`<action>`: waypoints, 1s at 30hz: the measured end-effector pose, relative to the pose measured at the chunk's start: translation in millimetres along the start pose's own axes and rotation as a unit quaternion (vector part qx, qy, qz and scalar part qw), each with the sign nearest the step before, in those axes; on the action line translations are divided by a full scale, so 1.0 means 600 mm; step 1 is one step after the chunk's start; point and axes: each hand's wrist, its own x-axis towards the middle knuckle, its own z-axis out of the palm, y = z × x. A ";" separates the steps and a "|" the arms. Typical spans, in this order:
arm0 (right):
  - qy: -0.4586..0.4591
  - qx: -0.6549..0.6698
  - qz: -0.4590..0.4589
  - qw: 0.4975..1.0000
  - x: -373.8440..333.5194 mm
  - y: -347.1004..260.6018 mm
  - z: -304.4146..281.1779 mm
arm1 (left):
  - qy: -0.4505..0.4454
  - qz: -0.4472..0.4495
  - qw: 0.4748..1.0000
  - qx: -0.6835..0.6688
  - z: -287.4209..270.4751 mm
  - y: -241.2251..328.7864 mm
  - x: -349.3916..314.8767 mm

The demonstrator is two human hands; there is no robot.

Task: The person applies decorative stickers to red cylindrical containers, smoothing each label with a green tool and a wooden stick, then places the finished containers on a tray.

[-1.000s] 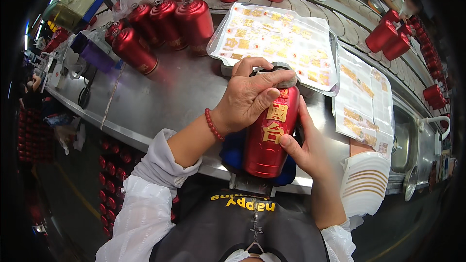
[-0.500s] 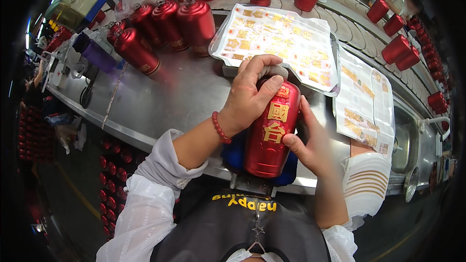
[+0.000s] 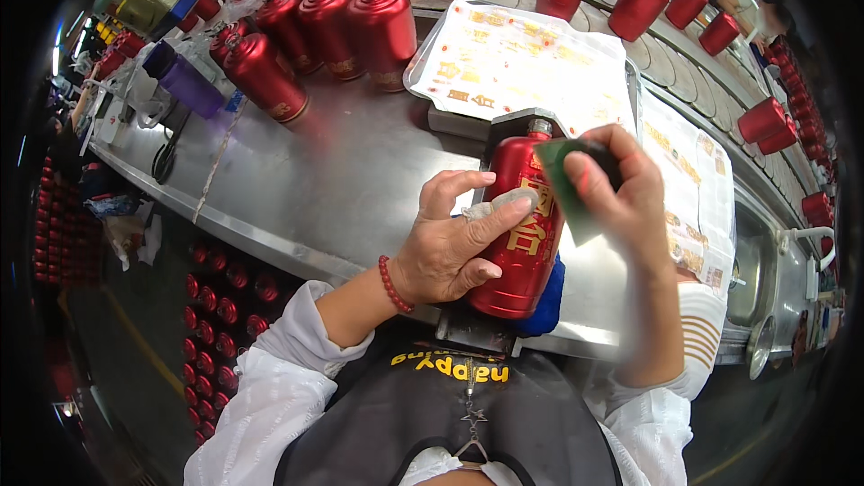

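Note:
A red bottle (image 3: 511, 292) with gold characters leans back in a dark holder (image 3: 507, 121), its bare glass neck at the far end. My left hand (image 3: 450, 238) lies across its front with fingers spread; one finger in a pale cover presses near the characters. The left hand grips nothing. My right hand (image 3: 623, 184) is closed around a green, flat scraper (image 3: 567, 193), blurred by motion, whose edge is at the bottle's upper right side. Whether it touches the bottle I cannot tell. A blue cloth (image 3: 545, 306) shows beneath the bottle.
Sheets of gold stickers (image 3: 513, 58) lie on a metal tray ahead, with more sheets (image 3: 670, 162) at right. Several red bottles (image 3: 382, 31) stand at far left beside a purple bottle (image 3: 184, 85). A conveyor (image 3: 684, 81) curves behind; a sink (image 3: 760, 270) is at right.
My right hand has left the bottle's side and now holds the green scraper at its upper right. My left hand has slid down from the top onto the bottle's front.

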 end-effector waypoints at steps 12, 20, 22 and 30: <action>0.073 -0.249 -0.313 0.914 -0.061 0.000 0.020 | 0.052 -0.105 0.993 -0.022 0.022 -0.011 -0.037; 0.011 -0.098 -0.123 0.987 0.000 -0.001 -0.008 | 0.048 -0.097 0.994 -0.012 0.017 0.007 -0.055; 0.098 -0.079 -0.133 0.983 -0.038 0.003 -0.004 | -0.005 -0.028 0.999 0.018 0.005 0.012 -0.052; 0.182 0.271 0.122 0.937 -0.143 0.060 0.034 | -0.140 0.172 0.972 0.082 -0.018 -0.026 0.046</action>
